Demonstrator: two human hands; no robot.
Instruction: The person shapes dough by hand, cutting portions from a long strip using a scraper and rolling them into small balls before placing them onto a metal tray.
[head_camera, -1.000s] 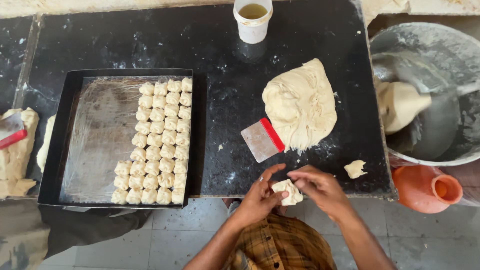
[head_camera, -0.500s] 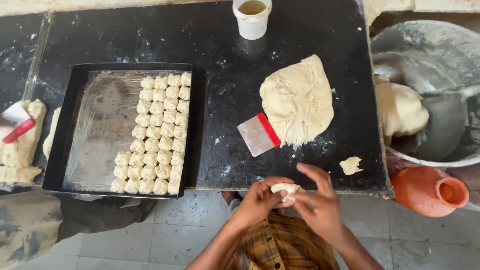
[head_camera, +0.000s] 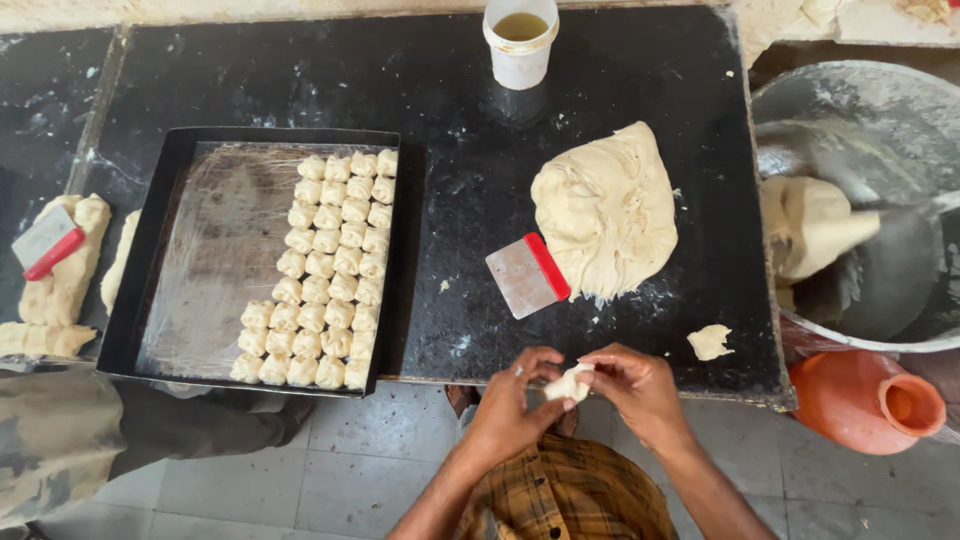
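Dough piece (head_camera: 568, 384) pinched between left hand (head_camera: 515, 402) and right hand (head_camera: 640, 388), off bench (head_camera: 300, 70) front edge; white cup (head_camera: 520, 42) at back edge.

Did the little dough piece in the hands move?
Yes. The small dough piece left the black counter edge; both hands now hold it just off that edge, above the floor.
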